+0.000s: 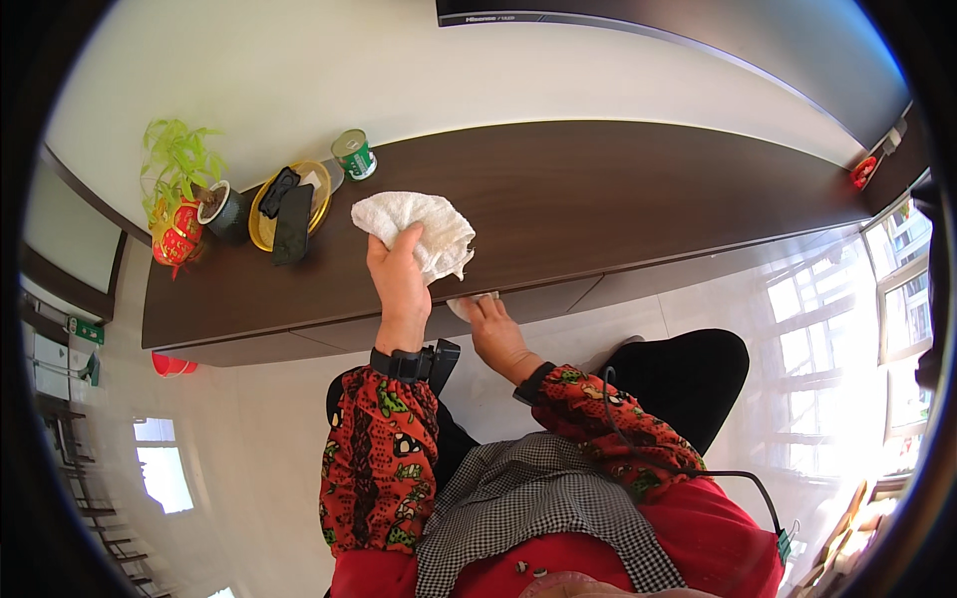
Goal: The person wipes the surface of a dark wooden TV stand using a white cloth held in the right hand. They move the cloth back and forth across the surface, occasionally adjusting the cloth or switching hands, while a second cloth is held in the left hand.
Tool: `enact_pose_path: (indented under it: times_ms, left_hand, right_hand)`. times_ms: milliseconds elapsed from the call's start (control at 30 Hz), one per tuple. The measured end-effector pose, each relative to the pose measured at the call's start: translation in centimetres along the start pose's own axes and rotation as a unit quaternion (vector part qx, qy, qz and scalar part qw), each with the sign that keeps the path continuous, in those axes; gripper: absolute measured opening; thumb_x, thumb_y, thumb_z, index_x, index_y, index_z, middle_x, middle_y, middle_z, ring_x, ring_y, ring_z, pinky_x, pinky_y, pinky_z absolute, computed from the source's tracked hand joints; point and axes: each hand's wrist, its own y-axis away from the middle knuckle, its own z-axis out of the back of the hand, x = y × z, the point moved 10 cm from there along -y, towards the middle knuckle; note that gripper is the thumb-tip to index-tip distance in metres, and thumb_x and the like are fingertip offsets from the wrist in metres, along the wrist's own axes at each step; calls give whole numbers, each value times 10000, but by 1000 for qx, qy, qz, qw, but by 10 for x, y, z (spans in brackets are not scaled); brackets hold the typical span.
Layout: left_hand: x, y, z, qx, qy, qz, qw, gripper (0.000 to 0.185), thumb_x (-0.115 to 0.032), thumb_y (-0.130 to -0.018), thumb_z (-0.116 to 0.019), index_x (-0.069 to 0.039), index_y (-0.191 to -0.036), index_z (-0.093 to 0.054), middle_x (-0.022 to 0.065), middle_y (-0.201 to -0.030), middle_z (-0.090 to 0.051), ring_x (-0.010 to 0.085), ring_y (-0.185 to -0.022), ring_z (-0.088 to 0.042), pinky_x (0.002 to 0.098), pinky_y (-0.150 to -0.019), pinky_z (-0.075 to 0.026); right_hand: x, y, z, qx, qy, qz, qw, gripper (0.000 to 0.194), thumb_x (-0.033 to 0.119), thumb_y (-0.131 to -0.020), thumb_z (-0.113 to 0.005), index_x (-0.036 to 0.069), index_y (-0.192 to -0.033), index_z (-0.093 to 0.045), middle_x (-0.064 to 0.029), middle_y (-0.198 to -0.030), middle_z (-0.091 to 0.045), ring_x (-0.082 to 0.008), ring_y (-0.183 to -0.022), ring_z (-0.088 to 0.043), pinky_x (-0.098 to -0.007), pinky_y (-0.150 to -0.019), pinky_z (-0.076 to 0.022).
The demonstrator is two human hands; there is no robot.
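My left hand [400,284] grips a bunched white terry cloth [419,224] above the dark brown top of a long low TV cabinet [553,187]. Lower and to the right, my right hand [499,336] presses a second pale cloth [465,308] against the cabinet's drawer front [553,299], just under the overhanging top edge. My fingers cover most of that second cloth. Both forearms wear red patterned sleeves, and a black strap with a small device [407,364] circles my left wrist.
On the cabinet's left stand a potted plant [224,213], a red ornament [178,233], a gold-rimmed tray [259,233] with a black phone-like slab [293,224], and a green can [354,155]. A Hisense television [673,30] hangs above. A red bucket [173,364] sits on the floor.
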Motion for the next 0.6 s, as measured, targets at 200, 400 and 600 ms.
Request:
enact_pose_path:
  times_ms: [200,400,600]
  left_hand:
    - [3,-5,7,-22,-12,-2,1000,368,5,-869,-621,3,-1229,-547,89,-1149,-637,201,-1028,-643,353,-902,-531]
    - [-4,-2,3,-23,4,-3,1000,371,4,-870,-617,2,-1233,-545,90,-1154,-633,204,-1032,-642,357,-902,-533]
    - [-11,0,2,-18,9,-14,1000,385,-2,-873,-614,3,-1251,-541,91,-1165,-628,205,-1041,-640,358,-907,-534]
  right_hand:
    - [-40,10,36,22,2,-18,1000,580,-63,-778,-561,103,-1334,-563,-138,-1124,-571,-389,-1006,-570,-470,-858,-523]
    - [-71,38,102,46,-120,-130,983,534,-81,-783,-573,89,-1289,-611,-144,-1081,-578,-346,-953,-609,-415,-825,-531]
    - [-31,15,172,-72,-148,-16,986,500,-111,-769,-584,66,-1231,-655,-120,-980,-568,-290,-857,-598,-360,-737,-513]
